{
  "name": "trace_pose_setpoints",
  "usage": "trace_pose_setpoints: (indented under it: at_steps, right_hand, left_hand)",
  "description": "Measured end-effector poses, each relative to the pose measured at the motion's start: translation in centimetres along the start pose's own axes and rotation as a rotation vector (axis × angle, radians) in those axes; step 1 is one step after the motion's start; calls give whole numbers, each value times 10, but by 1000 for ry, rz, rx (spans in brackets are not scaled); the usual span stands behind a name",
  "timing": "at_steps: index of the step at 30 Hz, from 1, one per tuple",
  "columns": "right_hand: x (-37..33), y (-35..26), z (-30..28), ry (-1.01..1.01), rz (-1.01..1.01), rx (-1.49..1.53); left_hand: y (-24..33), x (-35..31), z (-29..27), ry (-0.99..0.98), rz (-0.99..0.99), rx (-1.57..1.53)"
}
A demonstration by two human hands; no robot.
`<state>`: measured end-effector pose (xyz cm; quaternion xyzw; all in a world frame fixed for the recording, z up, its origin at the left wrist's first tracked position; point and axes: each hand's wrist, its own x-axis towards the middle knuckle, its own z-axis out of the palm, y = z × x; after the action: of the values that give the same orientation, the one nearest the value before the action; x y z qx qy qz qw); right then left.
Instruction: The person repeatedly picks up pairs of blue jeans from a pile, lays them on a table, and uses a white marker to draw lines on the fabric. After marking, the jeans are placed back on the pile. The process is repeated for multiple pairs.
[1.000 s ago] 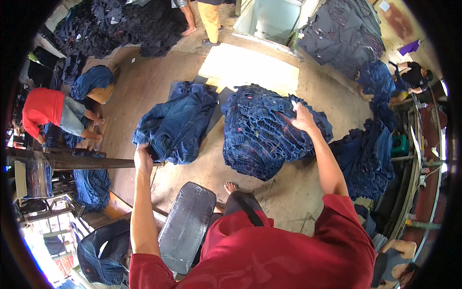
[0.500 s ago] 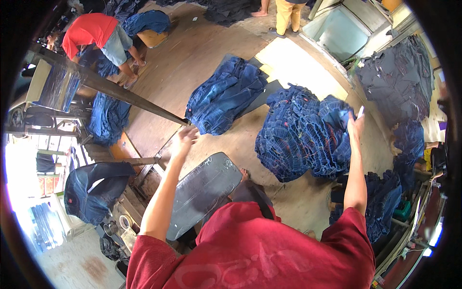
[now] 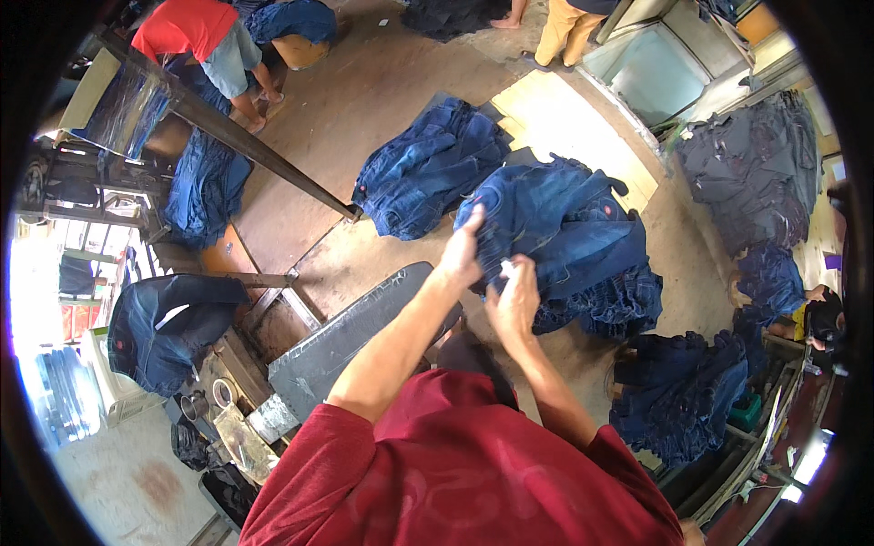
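Observation:
A pair of blue jeans (image 3: 564, 218) lies spread over a pile of folded jeans (image 3: 619, 305) in front of me. My left hand (image 3: 462, 250) grips the near-left edge of these jeans, thumb up. Close beside it, my right hand (image 3: 515, 296) is closed at the same edge, with a small white thing (image 3: 506, 267) sticking out of the fingers; its kind is too small to tell. Most of the pile is covered by the jeans on top. Just beyond lies another heap of jeans (image 3: 423, 173) on the floor.
A dark padded board (image 3: 355, 332) lies by my left arm, near a slanting metal post (image 3: 264, 159). Dark jeans (image 3: 173, 318) hang at the left. More denim (image 3: 683, 387) and grey cloth (image 3: 756, 173) lie at the right. A person in red (image 3: 187, 32) bends at the far left.
My left hand has moved right from empty air and taken hold of the jeans. My right hand has come left and nearer, drawing the jeans' edge across the pile.

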<state>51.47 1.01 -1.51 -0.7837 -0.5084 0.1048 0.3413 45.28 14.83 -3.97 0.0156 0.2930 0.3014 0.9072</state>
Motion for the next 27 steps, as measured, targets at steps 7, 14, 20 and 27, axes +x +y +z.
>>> trace_pose_setpoints:
  at_steps: [7, 14, 20, 27]
  right_hand:
    - [-100, -17, 38, -463, -167, 197]
    - [-155, -90, 84, -1392, -129, 503]
    - [-133, -110, 73, -1216, -233, 729]
    - [-14, 39, 77, -297, 420, 517]
  left_hand:
    - [31, -105, -130, 178, 130, -187]
    - [55, -294, -224, 572, 248, -182]
    - [71, -419, -275, 841, 472, -50]
    - [93, -441, -304, 937, 457, -9]
